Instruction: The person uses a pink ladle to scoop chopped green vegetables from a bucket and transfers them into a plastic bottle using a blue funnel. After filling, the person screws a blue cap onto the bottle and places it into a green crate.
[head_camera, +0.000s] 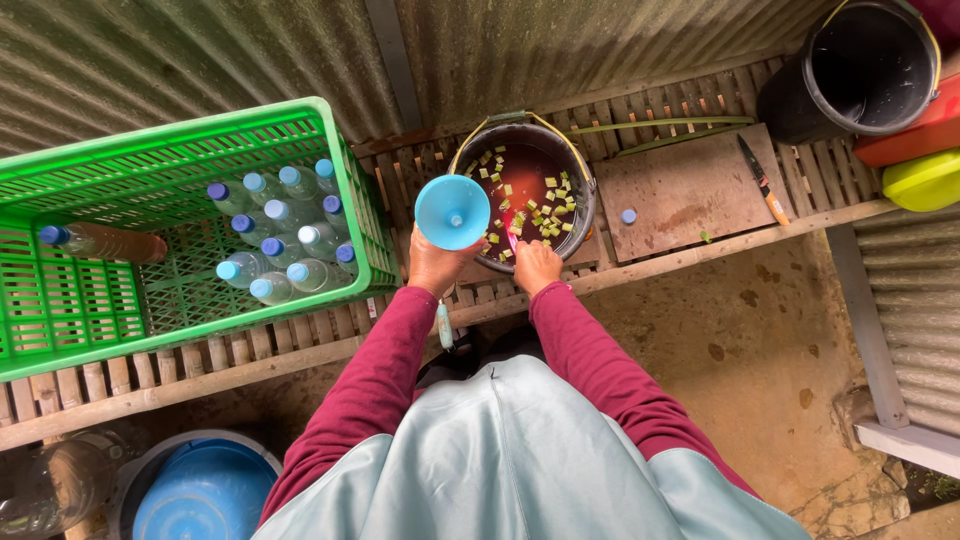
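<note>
— We've got the left hand (432, 265) closed around something under the blue funnel (452, 211), fingers wrapped tight; probably a bottle neck, though the funnel's mouth hides it from us.

— And the right hand (537, 268) sits at the near rim of the pot (585, 205), fingers pinched on a thin pink handle (512, 236) that dips into the brown liquid with the green cut pieces (548, 212) floating on it. We can't tell what's on the end of it.

— Then, in our judgement, the thing to mind is keeping the funnel level and just beside the pot's rim, so whatever we lift travels a short way.

— Agreed. We'd scoop shallow, let it drip over the pot, and tip slowly into the funnel's centre. The green bits could clog the narrow spout, so we'd skim around them.

— The slatted bench (300, 345) won't forgive spills; liquid goes straight through.

— Filled bottles (290, 235) with blue caps stand in the green crate (180, 150) to our left, near enough. A loose blue cap (628, 216) lies on the cutting board (690, 190), with the knife (760, 180) further right.
</note>
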